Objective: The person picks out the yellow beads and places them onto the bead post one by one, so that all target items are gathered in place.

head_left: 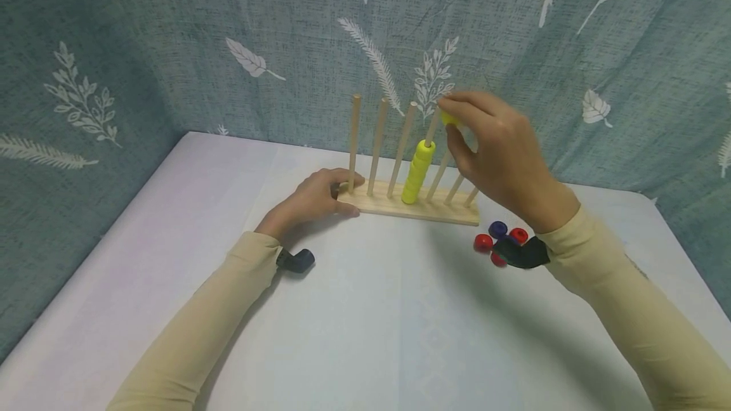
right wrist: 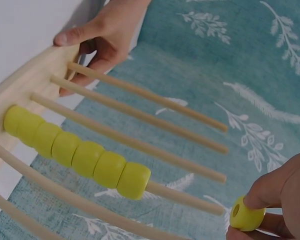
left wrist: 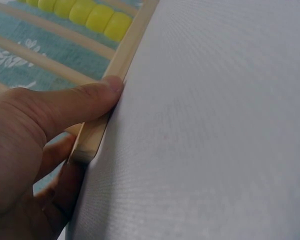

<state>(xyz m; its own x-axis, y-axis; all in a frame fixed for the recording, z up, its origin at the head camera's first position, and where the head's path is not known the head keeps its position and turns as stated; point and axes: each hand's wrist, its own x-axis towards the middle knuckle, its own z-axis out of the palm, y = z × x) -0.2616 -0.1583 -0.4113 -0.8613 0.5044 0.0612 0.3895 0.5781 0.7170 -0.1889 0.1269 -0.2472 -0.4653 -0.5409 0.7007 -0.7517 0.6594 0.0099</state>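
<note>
A wooden peg rack [head_left: 400,207] with several upright pegs stands on the table. Its middle peg carries a stack of several yellow beads [head_left: 419,173], and the peg's top end shows bare above them. My left hand [head_left: 316,198] grips the rack's left end, thumb [left wrist: 92,100] along the front edge of the base and fingers behind. Between thumb and fingers my right hand [head_left: 497,144] pinches one yellow bead [right wrist: 247,214]. In the right wrist view that bead is just off the tip of the loaded peg [right wrist: 185,201], its hole facing the peg.
Red beads [head_left: 483,243] and dark blue beads [head_left: 498,229] lie on the white table right of the rack, partly behind the right wrist's dark camera mount [head_left: 522,252]. A teal leaf-patterned curtain [head_left: 308,49] hangs close behind the rack.
</note>
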